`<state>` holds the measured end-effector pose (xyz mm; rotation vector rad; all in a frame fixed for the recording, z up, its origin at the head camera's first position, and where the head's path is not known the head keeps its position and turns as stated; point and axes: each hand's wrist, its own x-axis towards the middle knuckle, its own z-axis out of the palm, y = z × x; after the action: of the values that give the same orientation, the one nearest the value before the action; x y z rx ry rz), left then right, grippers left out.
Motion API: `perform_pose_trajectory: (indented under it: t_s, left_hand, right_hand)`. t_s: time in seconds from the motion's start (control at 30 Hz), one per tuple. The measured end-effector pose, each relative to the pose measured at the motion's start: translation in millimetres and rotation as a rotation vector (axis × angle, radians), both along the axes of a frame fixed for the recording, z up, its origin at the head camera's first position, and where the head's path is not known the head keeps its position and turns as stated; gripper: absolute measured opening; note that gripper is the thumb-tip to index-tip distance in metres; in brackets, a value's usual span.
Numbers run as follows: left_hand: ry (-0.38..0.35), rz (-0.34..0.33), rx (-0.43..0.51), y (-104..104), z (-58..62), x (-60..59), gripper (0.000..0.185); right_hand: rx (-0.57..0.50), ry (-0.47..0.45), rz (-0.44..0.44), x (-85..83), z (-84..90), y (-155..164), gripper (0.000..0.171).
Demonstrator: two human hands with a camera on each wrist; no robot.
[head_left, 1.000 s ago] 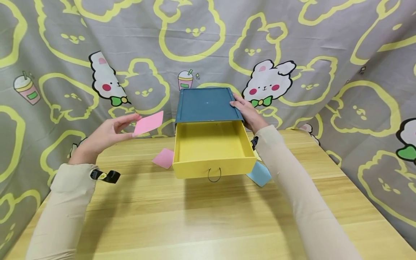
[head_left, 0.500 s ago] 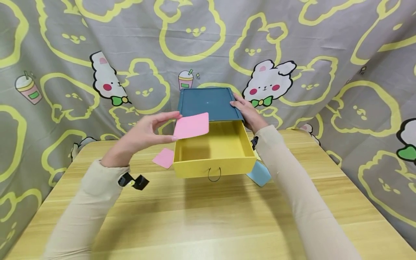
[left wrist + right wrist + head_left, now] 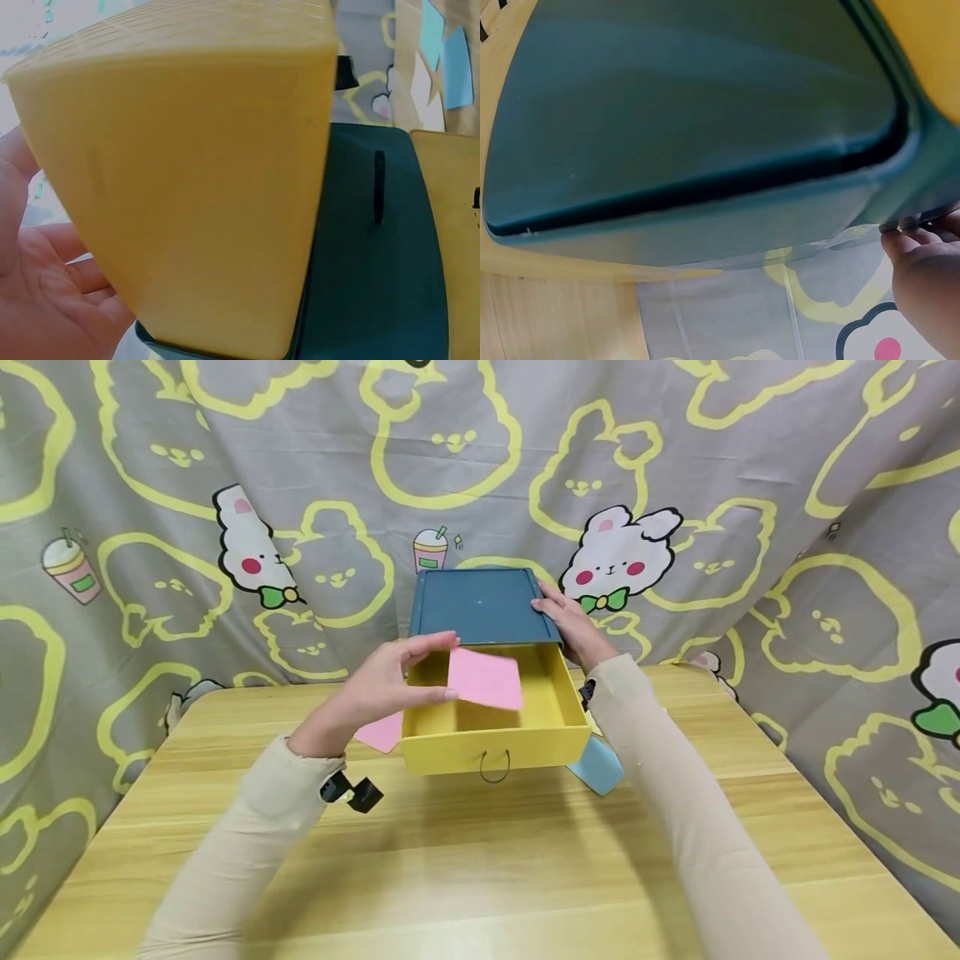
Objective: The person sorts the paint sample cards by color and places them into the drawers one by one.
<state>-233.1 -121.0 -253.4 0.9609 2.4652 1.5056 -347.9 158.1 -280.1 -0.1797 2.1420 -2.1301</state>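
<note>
Pink card stock, flat and squarish with softly rounded corners: pink card [image 3: 486,681] held in the air above the yellow plastic open-topped drawer [image 3: 495,752], tilted, over the drawer's opening. Left hand [image 3: 382,685] pinches it by its left edge, forefinger at the upper corner, thumb at the lower.

Right hand [image 3: 573,622] grips the right edge of the dark teal plastic drawer cabinet [image 3: 480,606], fingers bent over it, some hidden behind; reads as steadying. Cabinet stands near the middle of the tabletop's [image 3: 480,868] far edge.

Step in hand, by my judgement: putting the card into the drawer. Next move would call for lowering it inside the front wall, flattening the tilt, then parting the thumb and forefinger; right hand best left bracing.

Materials: drawer smooth, straight-walled, with a thin dark loop handle [image 3: 495,766]. Cabinet top a shallow raised rim round a flat panel. Left wrist view: teal drawer front [image 3: 352,255] with a dark handle beside the open drawer. Tabletop pale, wood-grained.

Loose on the tabletop: second pink card [image 3: 381,732], left of the drawer, toward the far left corner; light blue card [image 3: 600,766] on the right side, partly covered.
</note>
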Motion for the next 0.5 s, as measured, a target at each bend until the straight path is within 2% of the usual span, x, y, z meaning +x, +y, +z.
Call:
perform_pose_trajectory:
  t_s: [0.17, 0.37, 0.5]
  left_hand:
    - [0.008, 0.009, -0.022, 0.2, -2.5, 0.0, 0.074]
    - [0.037, 0.004, 0.065, -10.0, -7.0, 0.3, 0.072]
    - [0.068, 0.041, 0.124, -25.4, -13.5, -1.9, 0.069]
  right_hand:
    - [0.002, -0.006, -0.003, -0.6, -1.7, 0.8, 0.06]
    - [-0.01, -0.002, 0.0, -1.3, -2.6, 1.3, 0.059]
    - [-0.003, 0.003, -0.002, -0.5, -1.6, 1.3, 0.059]
